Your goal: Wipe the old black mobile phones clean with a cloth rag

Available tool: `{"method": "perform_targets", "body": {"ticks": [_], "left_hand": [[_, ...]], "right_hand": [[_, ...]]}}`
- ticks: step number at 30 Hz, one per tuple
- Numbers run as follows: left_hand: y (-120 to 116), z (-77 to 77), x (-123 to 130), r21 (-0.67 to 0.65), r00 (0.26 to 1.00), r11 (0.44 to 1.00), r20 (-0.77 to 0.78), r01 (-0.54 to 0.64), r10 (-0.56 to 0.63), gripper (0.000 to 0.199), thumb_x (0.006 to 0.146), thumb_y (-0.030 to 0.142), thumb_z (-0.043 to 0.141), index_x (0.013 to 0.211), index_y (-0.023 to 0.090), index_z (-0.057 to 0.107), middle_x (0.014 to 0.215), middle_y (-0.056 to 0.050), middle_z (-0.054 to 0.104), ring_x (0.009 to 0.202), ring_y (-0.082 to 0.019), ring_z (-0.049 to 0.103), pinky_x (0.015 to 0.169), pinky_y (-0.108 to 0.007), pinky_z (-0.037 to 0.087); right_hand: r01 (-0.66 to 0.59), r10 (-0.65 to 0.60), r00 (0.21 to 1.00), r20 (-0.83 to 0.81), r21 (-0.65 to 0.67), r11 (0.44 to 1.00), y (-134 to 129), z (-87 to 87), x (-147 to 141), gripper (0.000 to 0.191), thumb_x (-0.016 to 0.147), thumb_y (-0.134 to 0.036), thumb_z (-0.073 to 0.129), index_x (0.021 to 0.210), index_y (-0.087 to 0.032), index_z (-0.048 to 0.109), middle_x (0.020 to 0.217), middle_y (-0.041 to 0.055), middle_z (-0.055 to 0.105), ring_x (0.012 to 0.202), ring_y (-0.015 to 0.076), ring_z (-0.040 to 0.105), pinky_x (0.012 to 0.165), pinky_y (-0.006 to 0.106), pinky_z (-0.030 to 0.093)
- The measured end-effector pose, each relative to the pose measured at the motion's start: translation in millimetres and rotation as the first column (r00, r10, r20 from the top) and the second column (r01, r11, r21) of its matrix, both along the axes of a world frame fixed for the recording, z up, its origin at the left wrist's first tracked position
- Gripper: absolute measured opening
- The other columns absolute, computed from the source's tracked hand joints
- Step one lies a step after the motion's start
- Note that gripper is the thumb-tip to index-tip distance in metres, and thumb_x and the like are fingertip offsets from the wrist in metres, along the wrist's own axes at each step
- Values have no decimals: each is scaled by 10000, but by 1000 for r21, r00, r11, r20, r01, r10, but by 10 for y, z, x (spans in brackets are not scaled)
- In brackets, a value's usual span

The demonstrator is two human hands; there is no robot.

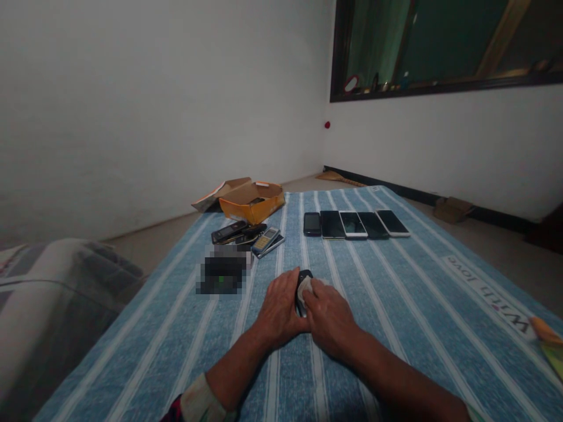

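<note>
A small dark phone (pixel 304 274) lies on the blue striped cloth, between my two hands. My left hand (pixel 281 305) is wrapped along its left side, with the thumb at its near end. In my right hand (pixel 328 310) is a pale wipe (pixel 305 286), pinched and pressed on the phone's face. The fingers cover most of the phone. Beyond my hands, a row of several phones, with a white one (pixel 353 224) in the middle, lies side by side. A loose pile of older phones, including a keypad phone (pixel 265 240), lies to the left.
An open orange box (pixel 253 202) stands at the far left of the striped cloth (pixel 378 363). A blurred dark item (pixel 222 272) lies nearer on the left. Grey fabric (pixel 65 305) is at the left, and an orange and green item (pixel 548 340) at the right edge.
</note>
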State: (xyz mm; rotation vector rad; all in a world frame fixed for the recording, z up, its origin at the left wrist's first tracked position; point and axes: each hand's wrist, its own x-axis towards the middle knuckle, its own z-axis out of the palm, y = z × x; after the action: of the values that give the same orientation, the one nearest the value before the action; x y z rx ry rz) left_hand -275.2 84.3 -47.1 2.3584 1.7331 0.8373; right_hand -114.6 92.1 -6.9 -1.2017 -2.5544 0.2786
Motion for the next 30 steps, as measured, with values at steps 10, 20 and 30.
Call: {"method": "perform_targets", "body": {"ticks": [10,20,30], "left_hand": [[-14,31,21,-23,1000,1000,-13,-20,19,1008,656,552,720,1456,135,271,1389,-234,471,1297,-403,447,1068,-592,352],[-8,21,24,-6,1000,1000,-17,-16,16,896,711,489,656,1431,91,304,1370,-254,482,1280,-394,465,1058,-583,367],[5,0,11,46,1000,999,-19,-22,23,929,660,420,697,1448,141,291,1354,-216,509,1261,-396,486,1039,-581,392]], "right_hand": [[0,0,999,-50,-12,1000,63,-20,-11,307,931,-137,432,1167,-153,628,1178,128,600,1034,227,559,941,356,420],[-13,14,999,-43,33,999,18,-151,-8,284,932,-161,442,1130,-141,646,1153,145,589,1048,246,537,942,395,420],[-89,88,994,-64,-28,996,124,-65,34,310,950,-206,445,1196,-139,620,1245,145,555,1119,238,532,998,374,407]]}}
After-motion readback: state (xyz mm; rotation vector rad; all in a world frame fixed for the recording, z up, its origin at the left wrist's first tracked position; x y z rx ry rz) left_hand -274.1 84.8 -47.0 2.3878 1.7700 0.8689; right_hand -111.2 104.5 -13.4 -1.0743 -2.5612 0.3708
